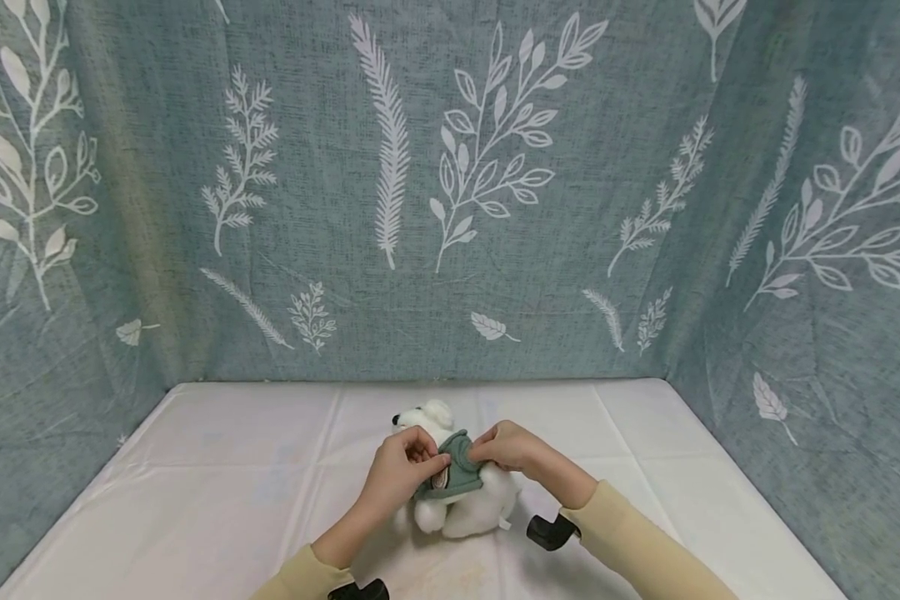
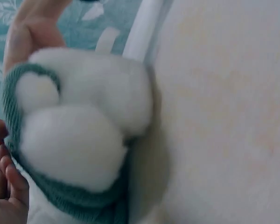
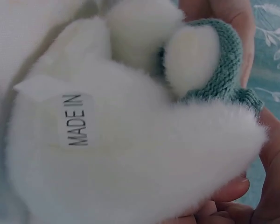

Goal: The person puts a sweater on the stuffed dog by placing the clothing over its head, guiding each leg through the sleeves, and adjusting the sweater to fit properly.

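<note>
On my feed, the left hand (image 1: 396, 468) and right hand (image 1: 512, 447) pinch the green sweater (image 1: 461, 472) on the white plush animal (image 1: 486, 506) between them; I judge it's being adjusted, calling for gentle, even tugs.

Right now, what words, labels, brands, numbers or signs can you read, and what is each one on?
"MADE IN": on the white tag of the white plush animal.
Small brown-and-cream patch on the green knitted sweater: too small to read.
</note>
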`<state>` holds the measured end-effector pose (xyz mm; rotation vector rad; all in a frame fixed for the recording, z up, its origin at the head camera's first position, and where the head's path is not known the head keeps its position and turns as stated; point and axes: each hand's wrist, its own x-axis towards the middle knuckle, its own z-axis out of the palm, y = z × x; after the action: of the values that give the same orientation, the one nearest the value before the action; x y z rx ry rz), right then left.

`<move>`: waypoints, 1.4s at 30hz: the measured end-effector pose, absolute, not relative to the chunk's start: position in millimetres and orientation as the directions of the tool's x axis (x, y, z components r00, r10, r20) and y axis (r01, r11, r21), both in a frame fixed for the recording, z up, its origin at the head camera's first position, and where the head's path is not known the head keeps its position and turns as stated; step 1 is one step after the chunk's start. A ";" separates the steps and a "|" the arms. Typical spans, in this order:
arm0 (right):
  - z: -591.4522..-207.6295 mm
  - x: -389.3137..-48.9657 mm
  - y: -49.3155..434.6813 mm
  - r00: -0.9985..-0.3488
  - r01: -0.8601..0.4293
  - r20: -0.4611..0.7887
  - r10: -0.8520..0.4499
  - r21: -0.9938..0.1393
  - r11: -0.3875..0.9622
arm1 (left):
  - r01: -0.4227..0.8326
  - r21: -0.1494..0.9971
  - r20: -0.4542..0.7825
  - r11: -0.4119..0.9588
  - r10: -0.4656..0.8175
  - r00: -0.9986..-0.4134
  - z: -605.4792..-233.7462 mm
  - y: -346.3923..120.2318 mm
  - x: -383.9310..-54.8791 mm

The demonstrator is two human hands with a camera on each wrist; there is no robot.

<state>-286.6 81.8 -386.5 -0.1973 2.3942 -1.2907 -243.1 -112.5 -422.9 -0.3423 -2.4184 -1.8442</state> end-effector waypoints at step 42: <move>-387.4 -283.1 80.5 -0.851 0.154 -0.338 -0.401 -0.892 0.424 | 0.313 0.881 0.069 0.355 0.557 -0.828 -416.5 -138.7 -243.1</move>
<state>-283.1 80.5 -387.4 -0.2089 2.1720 -1.4369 -243.1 -138.7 -416.5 -0.9112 -2.7767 -1.7098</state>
